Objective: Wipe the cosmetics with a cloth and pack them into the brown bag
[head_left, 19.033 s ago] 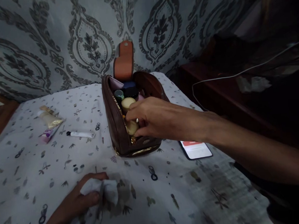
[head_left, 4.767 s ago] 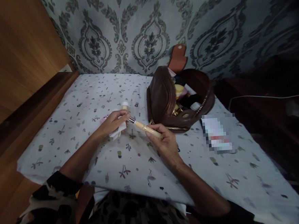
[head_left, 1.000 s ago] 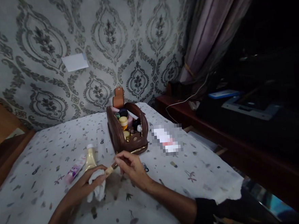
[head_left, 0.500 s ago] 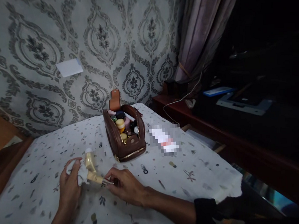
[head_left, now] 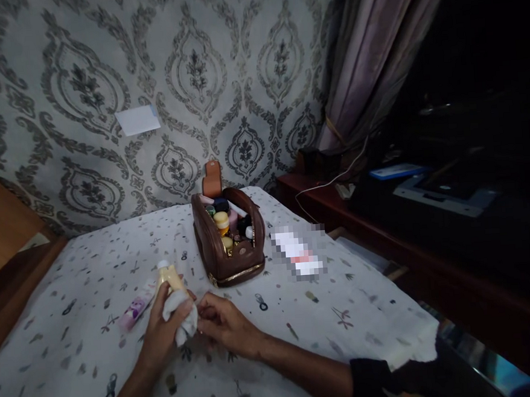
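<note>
My left hand (head_left: 155, 333) is closed around a crumpled white tissue (head_left: 181, 313) above the patterned cloth. Just beyond those fingers is a pale yellow tube with a white cap (head_left: 171, 279); whether the hand touches it I cannot tell. My right hand (head_left: 228, 325) is pinched against the tissue's right side, and whatever lies between its fingertips is hidden. A pink and purple tube (head_left: 135, 310) lies on the cloth to the left of my left hand. Beyond the hands stands an unzipped brown cosmetic bag (head_left: 231, 267), filled with jars and small bottles.
A white cloth with printed shapes (head_left: 300, 317) covers the table. A pixelated flat item (head_left: 297, 252) lies right of the bag. At the right are a dark red cabinet (head_left: 310, 198), a thin white cable (head_left: 331, 180) and a curtain (head_left: 364, 64). Patterned wallpaper (head_left: 131, 171) rises behind.
My left hand has moved right with the tissue, closing up to my right hand. The slim beige tube seen between the hands is now hidden. The pink and purple tube has come into sight.
</note>
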The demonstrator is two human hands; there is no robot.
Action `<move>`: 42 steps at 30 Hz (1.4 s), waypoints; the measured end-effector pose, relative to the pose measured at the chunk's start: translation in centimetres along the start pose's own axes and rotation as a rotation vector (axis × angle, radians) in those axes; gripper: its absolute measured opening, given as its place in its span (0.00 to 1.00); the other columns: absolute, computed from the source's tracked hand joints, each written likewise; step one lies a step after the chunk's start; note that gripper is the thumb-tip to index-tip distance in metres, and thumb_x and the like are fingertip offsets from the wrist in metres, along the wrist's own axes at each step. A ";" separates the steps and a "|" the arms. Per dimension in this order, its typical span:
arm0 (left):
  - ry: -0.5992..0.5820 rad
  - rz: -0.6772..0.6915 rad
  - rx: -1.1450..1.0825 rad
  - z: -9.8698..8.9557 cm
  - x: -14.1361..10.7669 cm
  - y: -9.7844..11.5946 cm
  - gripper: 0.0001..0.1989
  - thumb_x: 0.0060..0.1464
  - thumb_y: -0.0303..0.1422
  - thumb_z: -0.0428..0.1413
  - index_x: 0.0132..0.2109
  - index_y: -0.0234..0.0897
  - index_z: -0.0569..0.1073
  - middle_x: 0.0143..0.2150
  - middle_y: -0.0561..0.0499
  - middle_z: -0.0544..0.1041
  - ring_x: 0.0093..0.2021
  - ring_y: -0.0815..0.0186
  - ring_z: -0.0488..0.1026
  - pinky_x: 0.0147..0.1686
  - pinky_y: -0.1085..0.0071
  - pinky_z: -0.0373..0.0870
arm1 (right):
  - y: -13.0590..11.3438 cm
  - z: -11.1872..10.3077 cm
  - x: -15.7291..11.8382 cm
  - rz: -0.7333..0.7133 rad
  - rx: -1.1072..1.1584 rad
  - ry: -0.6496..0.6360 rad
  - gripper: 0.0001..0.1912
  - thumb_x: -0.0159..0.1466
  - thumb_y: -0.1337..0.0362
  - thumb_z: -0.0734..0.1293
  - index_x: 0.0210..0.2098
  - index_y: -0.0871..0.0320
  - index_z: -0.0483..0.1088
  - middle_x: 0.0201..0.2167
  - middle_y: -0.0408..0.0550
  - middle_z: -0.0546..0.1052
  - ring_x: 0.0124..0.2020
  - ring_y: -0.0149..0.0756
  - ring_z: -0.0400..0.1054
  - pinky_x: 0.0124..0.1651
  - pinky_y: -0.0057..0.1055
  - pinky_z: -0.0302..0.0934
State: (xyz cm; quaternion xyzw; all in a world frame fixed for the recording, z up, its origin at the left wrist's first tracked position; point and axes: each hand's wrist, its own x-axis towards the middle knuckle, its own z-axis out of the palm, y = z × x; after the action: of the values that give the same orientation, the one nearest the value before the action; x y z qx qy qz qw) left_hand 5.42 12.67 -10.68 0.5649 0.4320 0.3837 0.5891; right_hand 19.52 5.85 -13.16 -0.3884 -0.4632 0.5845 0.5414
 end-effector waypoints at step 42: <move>0.002 0.006 -0.242 -1.4 1.3 0.2 0.27 0.38 0.49 0.68 0.41 0.36 0.74 0.24 0.57 0.67 0.24 0.73 0.63 0.22 0.80 0.58 | -18.7 -8.4 6.3 0.190 -2.070 0.446 0.16 0.67 0.64 0.59 0.51 0.59 0.70 0.47 0.58 0.78 0.48 0.47 0.73 0.43 0.32 0.62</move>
State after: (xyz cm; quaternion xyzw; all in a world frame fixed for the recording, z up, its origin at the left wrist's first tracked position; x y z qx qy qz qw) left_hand 4.55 14.38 -10.61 0.4906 0.3817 0.4353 0.6512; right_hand 31.94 12.87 2.83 -0.7929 -0.5927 -0.1387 -0.0278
